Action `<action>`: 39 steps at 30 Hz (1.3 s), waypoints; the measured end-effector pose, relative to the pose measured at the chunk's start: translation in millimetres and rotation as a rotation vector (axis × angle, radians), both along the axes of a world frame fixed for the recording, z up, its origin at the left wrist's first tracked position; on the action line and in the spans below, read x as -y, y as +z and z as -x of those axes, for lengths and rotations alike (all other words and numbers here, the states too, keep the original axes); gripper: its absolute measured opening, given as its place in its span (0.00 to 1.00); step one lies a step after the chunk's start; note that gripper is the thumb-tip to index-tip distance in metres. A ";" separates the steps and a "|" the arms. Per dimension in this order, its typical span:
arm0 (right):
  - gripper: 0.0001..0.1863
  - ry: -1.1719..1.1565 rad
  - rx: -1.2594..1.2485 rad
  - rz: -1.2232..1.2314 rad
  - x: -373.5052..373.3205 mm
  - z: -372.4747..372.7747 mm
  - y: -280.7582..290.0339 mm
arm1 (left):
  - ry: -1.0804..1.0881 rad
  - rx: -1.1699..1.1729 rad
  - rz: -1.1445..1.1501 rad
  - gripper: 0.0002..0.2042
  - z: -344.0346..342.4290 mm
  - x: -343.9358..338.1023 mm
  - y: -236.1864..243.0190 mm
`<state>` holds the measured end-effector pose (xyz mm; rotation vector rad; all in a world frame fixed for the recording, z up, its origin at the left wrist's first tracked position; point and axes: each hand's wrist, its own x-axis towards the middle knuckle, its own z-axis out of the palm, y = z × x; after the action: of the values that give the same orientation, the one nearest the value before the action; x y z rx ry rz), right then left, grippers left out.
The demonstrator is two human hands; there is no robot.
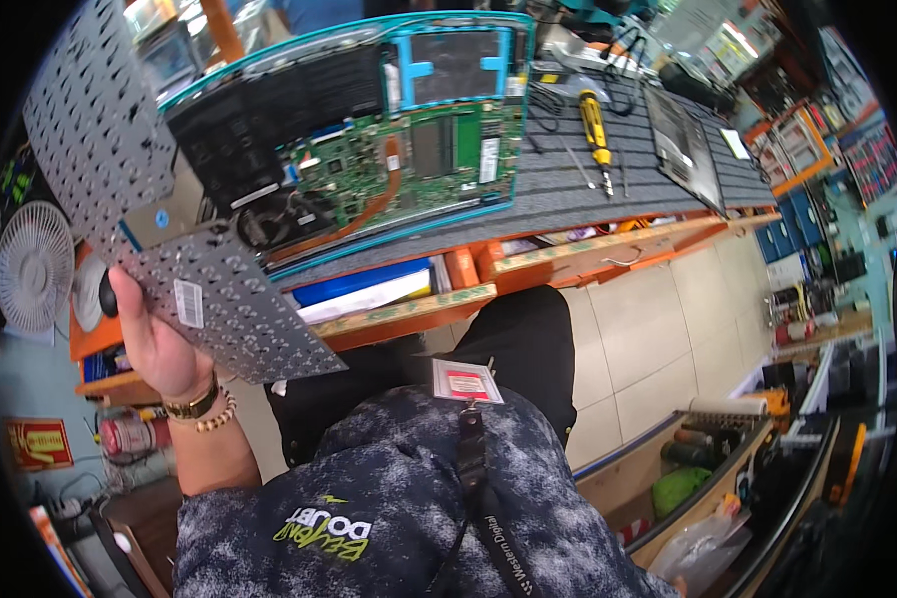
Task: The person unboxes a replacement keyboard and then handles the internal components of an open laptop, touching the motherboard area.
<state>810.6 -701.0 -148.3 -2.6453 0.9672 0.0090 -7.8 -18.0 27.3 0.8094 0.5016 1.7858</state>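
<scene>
My left hand (164,344) grips the lower part of a long grey perforated metal plate (234,294), which looks like the back of a laptop keyboard. A white barcode label is stuck on it. The plate stands tilted, partly in front of an opened laptop (419,149) with a teal edge, green circuit board, black battery and fan. Only what seems a fingertip of my right hand (680,586) shows at the bottom edge, beside a clear plastic bag (703,548); whether it holds the bag cannot be made out.
A yellow screwdriver (595,130) and tweezers (576,164) lie on the striped grey mat (548,189), left of a dark flat panel (683,145). Below the bench edge, drawers (399,314) stand pulled out. A white fan (35,264) is at far left; an open bin (658,468) is at lower right.
</scene>
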 end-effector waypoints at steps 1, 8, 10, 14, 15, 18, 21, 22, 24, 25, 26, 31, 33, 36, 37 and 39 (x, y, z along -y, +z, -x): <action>0.18 0.027 -0.029 0.006 -9.4 -1.5 1.6 | 0.033 0.009 0.001 0.34 3.9 -1.9 0.9; 0.18 0.143 -0.149 0.044 -40.8 -4.9 14.1 | 0.118 -0.012 -0.088 0.29 9.7 -3.5 -2.2; 0.18 0.166 -0.179 0.050 -44.1 -3.8 16.6 | 0.106 -0.003 -0.102 0.28 15.2 -5.5 -3.8; 0.18 0.206 -0.221 0.065 -48.4 -4.5 22.9 | -0.025 -0.063 -0.169 0.28 18.4 -5.8 -1.1; 0.18 0.216 -0.232 0.068 -49.2 -5.1 25.0 | -0.073 -0.071 -0.217 0.28 16.5 -5.9 -1.3; 0.18 0.252 -0.276 0.084 -54.1 -9.3 31.9 | -0.145 -0.095 -0.300 0.27 15.8 -7.0 2.4; 0.18 0.299 -0.326 0.122 -60.0 -15.4 44.9 | -0.130 -0.096 -0.298 0.26 12.6 -4.1 2.9; 0.18 0.320 -0.347 0.137 -64.8 -18.2 49.1 | -0.090 -0.085 -0.273 0.26 11.1 -3.2 2.8; 0.18 0.386 -0.398 0.184 -74.9 -25.8 64.2 | -0.093 -0.080 -0.257 0.26 11.7 -1.0 0.6; 0.18 0.426 -0.427 0.215 -82.0 -29.6 73.0 | -0.103 -0.079 -0.234 0.26 11.4 -0.2 -0.9; 0.18 0.484 -0.460 0.248 -93.3 -33.6 80.5 | -0.100 -0.081 -0.240 0.26 10.4 1.5 -0.2; 0.16 1.047 -0.544 0.236 -270.9 -17.7 142.0 | 0.066 -0.193 -0.039 0.25 11.6 6.3 -9.3; 0.15 1.423 -0.428 0.080 -381.8 41.7 195.7 | 0.070 -0.261 0.013 0.24 15.3 10.7 -11.7; 0.13 1.693 -0.405 -0.183 -488.1 120.9 233.8 | -0.048 -0.319 -0.069 0.21 -1.6 8.9 -2.4; 0.12 1.793 -0.413 -0.258 -515.7 149.8 240.2 | 0.003 -0.374 -0.025 0.21 -8.9 8.8 -4.1; 0.11 1.985 -0.438 -0.478 -567.1 204.5 237.5 | 0.019 -0.441 -0.028 0.20 -27.9 14.9 4.4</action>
<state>606.2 -133.9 89.2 -1.9895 -1.5716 1.0333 20.1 -32.8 31.7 1.2304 0.7721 1.6337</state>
